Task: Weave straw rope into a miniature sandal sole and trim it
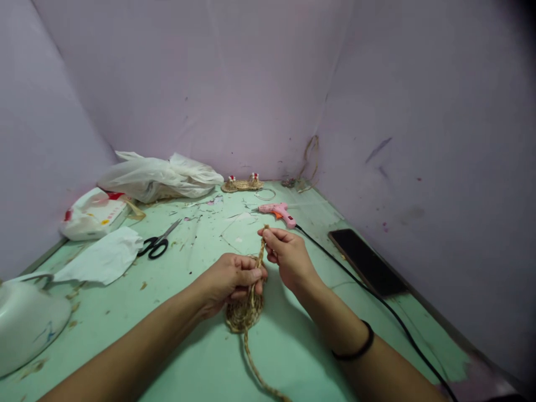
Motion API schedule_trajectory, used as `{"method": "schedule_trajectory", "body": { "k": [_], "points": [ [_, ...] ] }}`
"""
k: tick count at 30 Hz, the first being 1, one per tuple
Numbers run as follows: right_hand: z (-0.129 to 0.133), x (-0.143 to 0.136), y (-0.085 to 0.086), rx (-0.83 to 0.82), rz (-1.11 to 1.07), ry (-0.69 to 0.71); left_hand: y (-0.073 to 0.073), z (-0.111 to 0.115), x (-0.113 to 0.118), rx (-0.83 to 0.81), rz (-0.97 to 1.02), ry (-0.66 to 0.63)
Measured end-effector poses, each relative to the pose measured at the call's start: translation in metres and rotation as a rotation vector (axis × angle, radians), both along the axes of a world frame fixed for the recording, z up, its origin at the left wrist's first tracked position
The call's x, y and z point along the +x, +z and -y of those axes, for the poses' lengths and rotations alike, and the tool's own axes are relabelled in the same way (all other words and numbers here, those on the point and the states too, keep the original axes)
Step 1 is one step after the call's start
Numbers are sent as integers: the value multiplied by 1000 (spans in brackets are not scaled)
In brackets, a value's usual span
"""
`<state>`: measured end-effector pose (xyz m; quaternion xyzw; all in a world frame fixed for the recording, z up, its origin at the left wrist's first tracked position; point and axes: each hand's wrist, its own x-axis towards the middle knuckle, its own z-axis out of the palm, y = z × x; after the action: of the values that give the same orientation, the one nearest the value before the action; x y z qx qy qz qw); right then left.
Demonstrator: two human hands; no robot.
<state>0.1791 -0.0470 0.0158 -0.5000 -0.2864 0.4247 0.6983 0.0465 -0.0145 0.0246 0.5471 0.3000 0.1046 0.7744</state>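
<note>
My left hand [237,279] pinches a braided straw cord [252,298] between thumb and fingers, above a coiled straw piece [243,317] on the table. The frayed tip of the cord points up and away, and my right hand [288,251] grips it there between thumb and forefinger. From the coiled piece a long braided tail runs toward me and out at the bottom edge. Part of the coil is hidden behind my left hand. Beyond my right hand lies a pink glue gun [276,212], its nozzle pointing left.
Black-handled scissors [157,244] and a white paper sheet [103,257] lie left, near a white lamp-like object [31,324]. White plastic bags [163,176] and a finished-looking straw sole with beads [242,185] stand by the back wall. A phone [366,262] and black cable [368,290] are right.
</note>
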Motion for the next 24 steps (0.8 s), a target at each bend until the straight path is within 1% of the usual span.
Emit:
{"method": "schedule_trajectory", "body": {
  "k": [6, 9, 13, 15, 17, 19, 22, 24],
  "points": [
    [-4, 9, -1, -2, -60, -38, -6, -1, 1, -79, 13, -60],
    [-6, 14, -2, 5, -88, -62, -9, -1, 1, -106, -11, -83],
    [-8, 19, -3, -4, -119, -70, -10, 0, 1, -74, -22, -85],
    [-7, 20, -2, -13, -129, -54, -9, 1, 1, -32, -24, -59],
    [-6, 19, -1, -37, -145, -12, -6, -1, 1, 18, -16, 18],
    [-3, 15, 0, -87, -189, 73, -2, -5, 0, 102, -25, 152],
    [3, 4, 0, -206, -241, 302, 3, -15, -3, 241, -83, 388],
    [8, -5, -1, -271, -222, 448, 5, -20, -5, 280, -99, 492]
  ]
}}
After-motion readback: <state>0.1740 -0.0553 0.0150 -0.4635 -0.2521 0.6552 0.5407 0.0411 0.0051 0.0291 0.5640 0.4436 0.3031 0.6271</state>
